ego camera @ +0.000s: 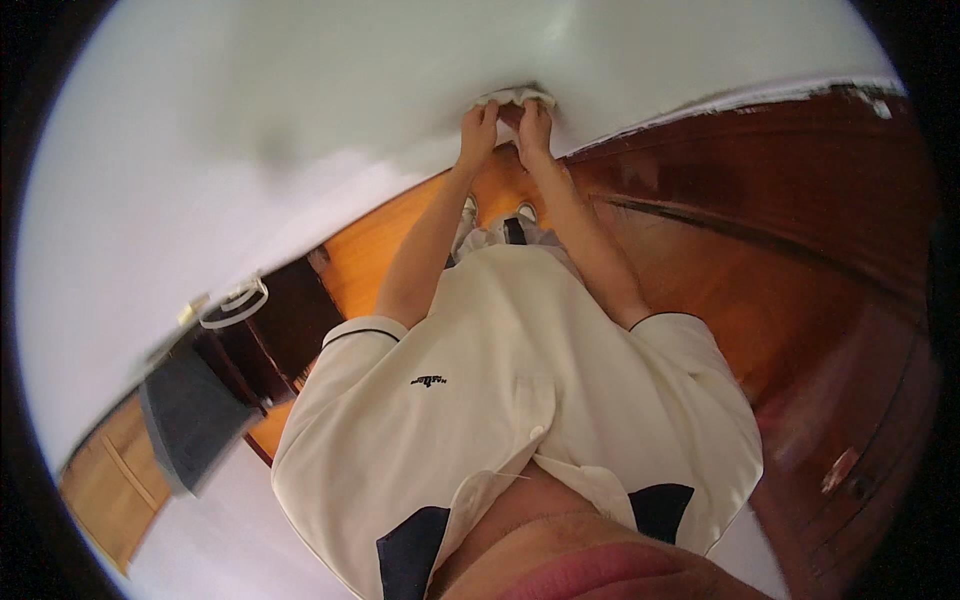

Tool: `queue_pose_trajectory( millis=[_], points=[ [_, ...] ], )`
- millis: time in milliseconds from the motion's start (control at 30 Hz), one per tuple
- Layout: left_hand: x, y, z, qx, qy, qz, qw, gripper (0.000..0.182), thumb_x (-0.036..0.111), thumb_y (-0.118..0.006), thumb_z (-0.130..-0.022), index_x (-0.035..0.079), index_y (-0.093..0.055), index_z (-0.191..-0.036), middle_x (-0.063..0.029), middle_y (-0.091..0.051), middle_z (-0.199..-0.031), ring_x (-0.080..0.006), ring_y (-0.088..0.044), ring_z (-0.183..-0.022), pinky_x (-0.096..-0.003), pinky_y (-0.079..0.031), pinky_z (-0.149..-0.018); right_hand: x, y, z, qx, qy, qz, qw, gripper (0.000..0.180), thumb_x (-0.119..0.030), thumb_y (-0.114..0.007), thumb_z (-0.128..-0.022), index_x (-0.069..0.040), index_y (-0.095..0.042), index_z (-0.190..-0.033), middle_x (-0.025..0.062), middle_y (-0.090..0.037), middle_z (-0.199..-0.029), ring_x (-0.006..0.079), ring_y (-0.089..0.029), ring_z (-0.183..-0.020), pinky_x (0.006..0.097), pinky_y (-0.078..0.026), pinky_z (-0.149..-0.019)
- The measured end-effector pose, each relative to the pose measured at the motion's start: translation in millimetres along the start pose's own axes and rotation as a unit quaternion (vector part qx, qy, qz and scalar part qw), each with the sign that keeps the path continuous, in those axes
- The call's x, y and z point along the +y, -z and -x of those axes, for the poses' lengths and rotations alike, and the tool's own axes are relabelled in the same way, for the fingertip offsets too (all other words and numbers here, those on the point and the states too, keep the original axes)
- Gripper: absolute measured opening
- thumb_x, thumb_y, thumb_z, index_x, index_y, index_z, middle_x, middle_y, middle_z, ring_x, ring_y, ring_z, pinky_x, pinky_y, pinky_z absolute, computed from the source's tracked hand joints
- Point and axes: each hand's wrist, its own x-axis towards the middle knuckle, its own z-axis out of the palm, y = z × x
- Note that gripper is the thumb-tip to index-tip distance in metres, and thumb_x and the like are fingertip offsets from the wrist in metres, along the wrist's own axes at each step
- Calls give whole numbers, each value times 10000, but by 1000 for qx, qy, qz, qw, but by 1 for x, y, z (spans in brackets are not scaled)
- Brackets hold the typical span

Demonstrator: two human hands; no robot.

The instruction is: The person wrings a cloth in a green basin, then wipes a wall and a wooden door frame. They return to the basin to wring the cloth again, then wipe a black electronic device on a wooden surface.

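Observation:
Both arms reach forward to a crumpled off-white cloth (516, 95), which lies against a pale wall (337, 82). My left hand (478, 133) grips the cloth's left part with bent fingers. On its right part, the fingers of my right hand (535, 129) are closed in the same way. A small gap separates the hands, and a reddish-brown patch shows in it; what it is cannot be told. The cloth's far side and the fingertips are partly hidden.
A dark red-brown wooden door (735, 225) with its frame stands on the right. Orange-brown wood flooring (375, 240) runs below, with my shoes on it. To the left are a dark cabinet (292, 315) with a pale coiled item (244, 304), and a grey panel-like object (191, 412).

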Motion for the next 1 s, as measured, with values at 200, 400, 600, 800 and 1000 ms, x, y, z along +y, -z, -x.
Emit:
queue_pose_trajectory(
  millis=[200,400,600,800,1000],
  points=[
    [12,-2,9,31,-66,-49,996,404,301,-542,-1011,-62,-639,-862,-120,-521,-630,-154,-460,-621,-362,-419,-587,9,9,-50,-42,118,294,948,368,-258,-555,-898,89,-677,-920,175,-716,-892,301,-672,-812,410,-512,-763],
    [-1,8,25,96,6,-11,995,409,290,-535,-1006,-71,-636,-842,-94,-526,-623,-142,-457,-604,-339,-413,-568,16,-3,-35,-126,69,258,955,299,-141,-545,-925,137,-649,-966,189,-711,-908,285,-714,-816,371,-599,-699],
    [-23,77,49,148,41,-12,988,384,255,-522,-988,-83,-646,-855,-146,-537,-601,-170,-483,-583,-354,-434,-577,57,-54,-2,-206,12,182,961,242,-58,-543,-923,159,-615,-1002,228,-687,-936,300,-727,-786,374,-641,-626],
    [-64,174,82,233,59,-12,971,384,255,-506,-988,-82,-680,-927,-177,-640,-687,-167,-560,-629,-340,-464,-592,87,-132,69,-290,-94,198,932,311,-86,-498,-991,174,-534,-1157,285,-674,-1044,369,-717,-931,410,-637,-796],
    [-85,293,119,281,131,160,937,365,196,-483,-997,-114,-672,-1034,-142,-713,-940,-200,-685,-859,-315,-573,-779,150,-222,138,-332,-143,165,918,323,-101,-517,-998,141,-503,-1211,303,-659,-1086,372,-702,-981,431,-615,-870]
  ],
)
